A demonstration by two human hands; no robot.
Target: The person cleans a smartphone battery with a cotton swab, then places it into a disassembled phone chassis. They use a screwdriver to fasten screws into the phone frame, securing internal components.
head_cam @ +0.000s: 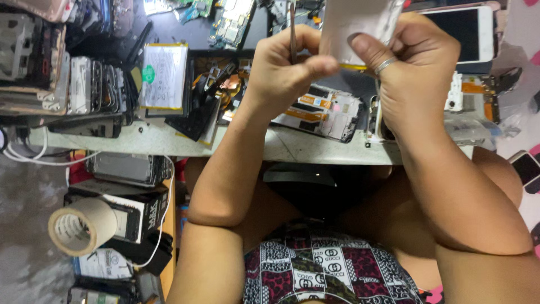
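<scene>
nearest the camera sits the person's patterned shorts [332, 270] in red, black and white, with both bare forearms reaching up and away from them toward the workbench [281, 147]. the left hand [281, 70] is clenched around a thin metal tool [293, 34], probably tweezers, which stands upright between thumb and fingers. the right hand [413, 67], with a ring [385, 65] on one finger, grasps a white flat battery pack [360, 25] by its lower edge, where a yellow strip shows; the pack is held up above the bench, just beside the tool. under the hands lies an opened phone [323, 112] with orange flex strips. to the left rest another battery [163, 76] and a row of phone frames [95, 84]. a white phone [469, 34] lies at the upper right. a roll of tape [81, 225] sits low on the left.
</scene>
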